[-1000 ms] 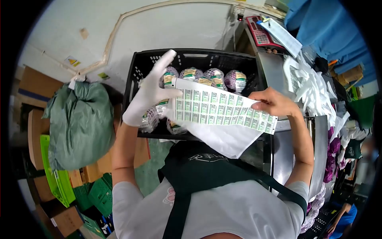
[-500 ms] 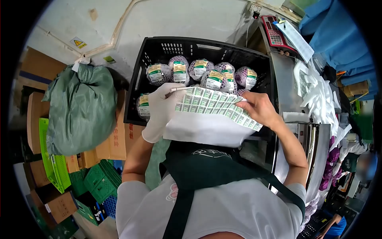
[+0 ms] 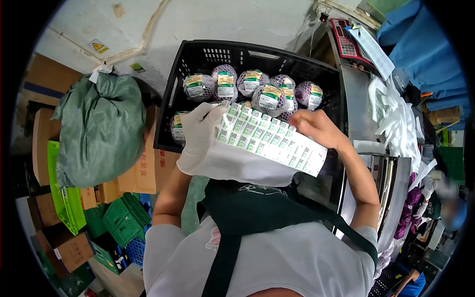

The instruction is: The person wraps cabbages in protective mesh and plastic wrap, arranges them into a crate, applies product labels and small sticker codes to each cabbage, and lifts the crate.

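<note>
My left hand, in a white glove, grips the left end of a sheet of small green-and-white stickers. A plain white sheet hangs beneath it. At the sheet's upper right edge is my bare right hand, fingers curled and pinched together; whatever they hold is too small or hidden to make out. Just beyond the sheet, several round items in purple-white foam nets, banded with green-and-gold labels, sit in a black plastic crate. The sheet covers the crate's near part.
Right of the crate runs a metal counter with a red scale, a clipboard and white foam strips. On the left are a green sack, cardboard boxes and green crates. Part of another person shows lower right.
The right end of the sticker sheet has tilted downward. My right hand has shifted slightly left along its upper edge, with the fingers curling in more. My left hand keeps its grip.
</note>
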